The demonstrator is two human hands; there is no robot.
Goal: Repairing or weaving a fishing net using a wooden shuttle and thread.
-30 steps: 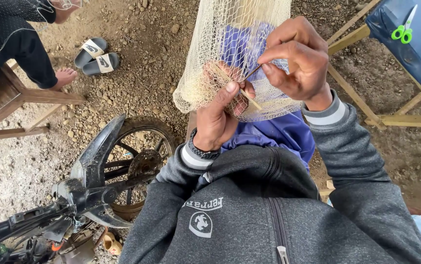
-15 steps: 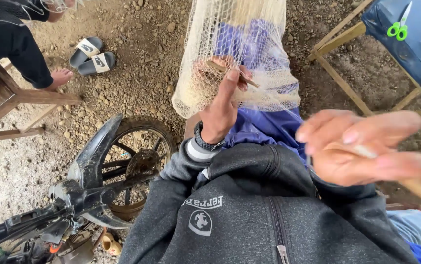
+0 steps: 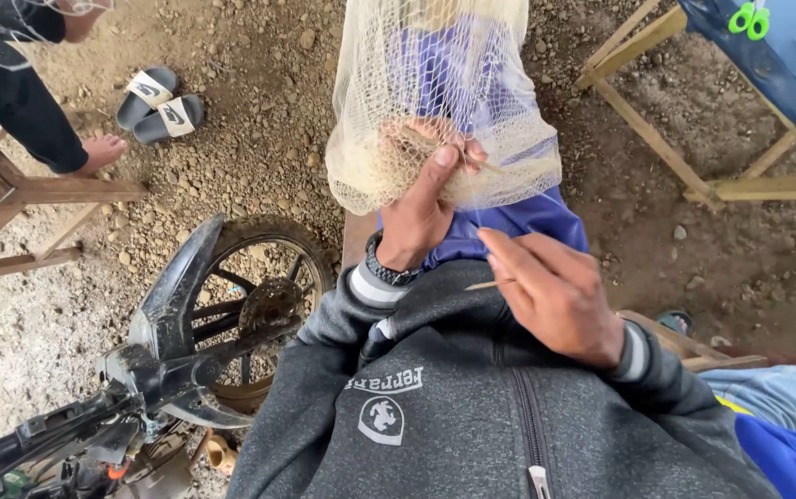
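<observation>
While the net (image 3: 435, 102) hangs down the upper middle of the frame, we see the left hand (image 3: 421, 208) gripping its bunched lower edge, thumb pressed up against the mesh and fingers wrapped behind it. The net sits above and around that hand, draped over a blue-clad knee (image 3: 509, 222). Below and to the right, near the centre, the right hand (image 3: 551, 291) lies apart from the net, its fingers drawn together and pinching a thin needle (image 3: 490, 285) whose tip points left. A fine thread seems to run from the net toward this hand, though we cannot trace it clearly.

The net's top is cut off by the upper edge. The left fingers are hidden behind the mesh, so we cannot tell exactly what they clasp. At lower left stands a motorbike wheel (image 3: 250, 305), partly out of frame. Sandals (image 3: 158, 106) lie upper left, beside another person's foot (image 3: 97, 152).
</observation>
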